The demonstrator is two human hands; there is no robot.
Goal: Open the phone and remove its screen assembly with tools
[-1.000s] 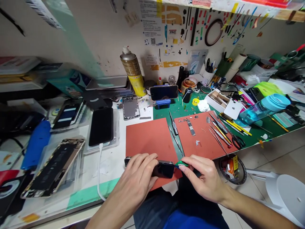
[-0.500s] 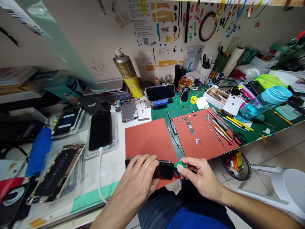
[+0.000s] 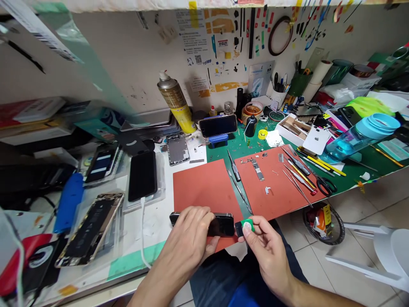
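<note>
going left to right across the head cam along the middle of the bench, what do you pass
opened phone → black phone on a white cable → left red mat → right red mat → scissors → blue-lidded water bottle

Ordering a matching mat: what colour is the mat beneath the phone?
The mat is a plain orange-red, terracotta-like; the head view shows it best.

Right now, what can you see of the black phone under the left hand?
The black phone lies lengthwise on the near part of the red-orange mat, its left end past the mat's edge. The body is dark with a slight sheen. The left hand covers its middle, fingers across the top. Its right end sits close to a green tool in the right hand. Its screen isn't visible.
</note>
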